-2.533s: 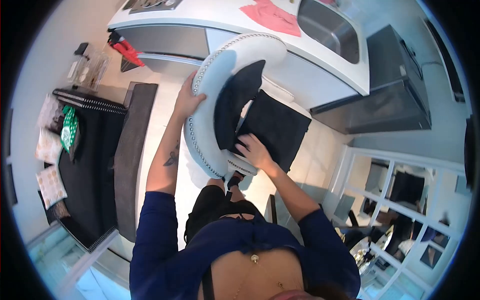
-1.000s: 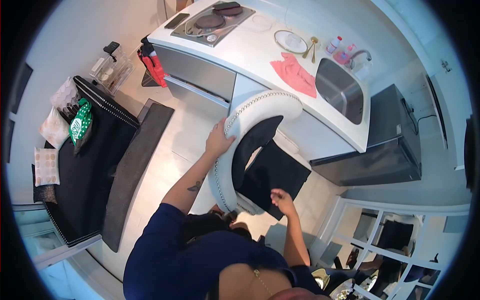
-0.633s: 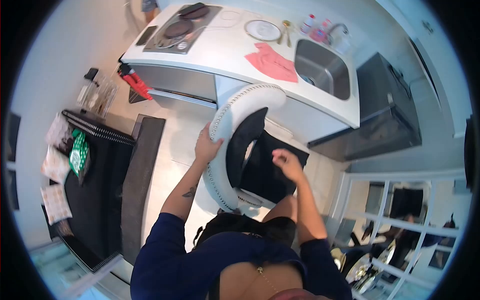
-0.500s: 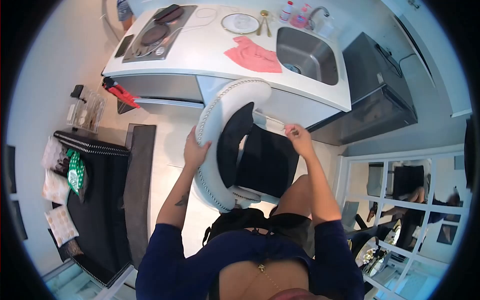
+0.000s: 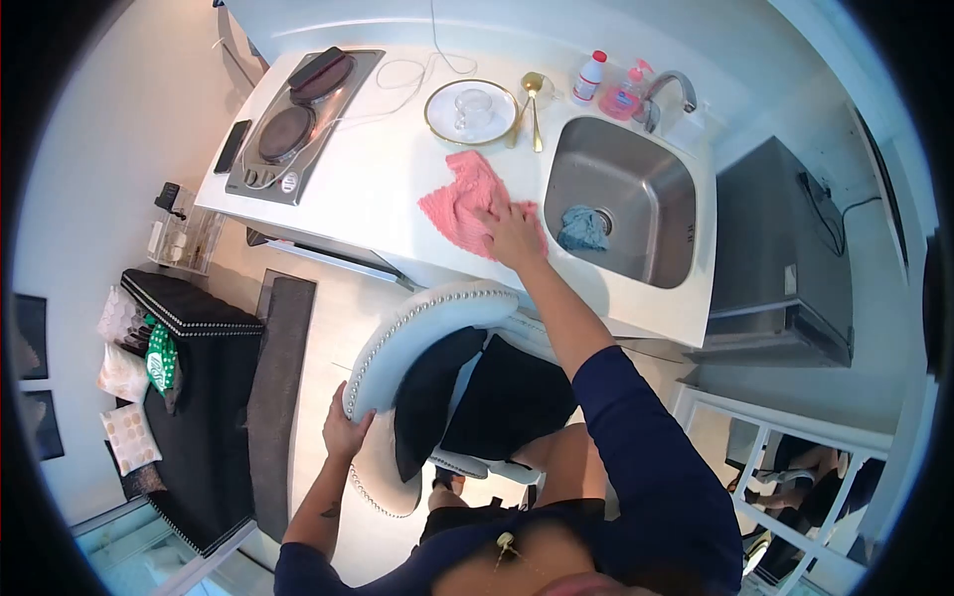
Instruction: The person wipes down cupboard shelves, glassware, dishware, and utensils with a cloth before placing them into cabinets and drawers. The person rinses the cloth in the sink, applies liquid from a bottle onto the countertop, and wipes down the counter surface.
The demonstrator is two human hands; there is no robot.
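My left hand [image 5: 347, 425] is closed around the outer edge of the white studded chair's curved back [image 5: 383, 333], thumb on the inner side. The chair has a black seat [image 5: 509, 397] and a black inner back pad. My right hand [image 5: 513, 232] reaches over the counter and rests on a pink cloth [image 5: 463, 204], its fingers bent into the rumpled fabric. Just right of that cloth is the steel sink [image 5: 651, 184], with a wet-looking blue-grey cloth [image 5: 583, 228] lying near its drain.
On the white counter [image 5: 368, 214] stand a plate with a clear glass cup [image 5: 473, 109], gold utensils [image 5: 534, 89], a white bottle [image 5: 589, 77] and a pink soap pump bottle [image 5: 626, 97]. A two-plate cooktop [image 5: 298, 129] and phone [image 5: 233, 146] are left; a dark fridge [image 5: 775, 258] stands right.
My right hand has moved from above the chair seat forward onto the pink cloth. I am closer to the counter, and the blue-grey cloth in the sink now shows. My left hand keeps the chair back.
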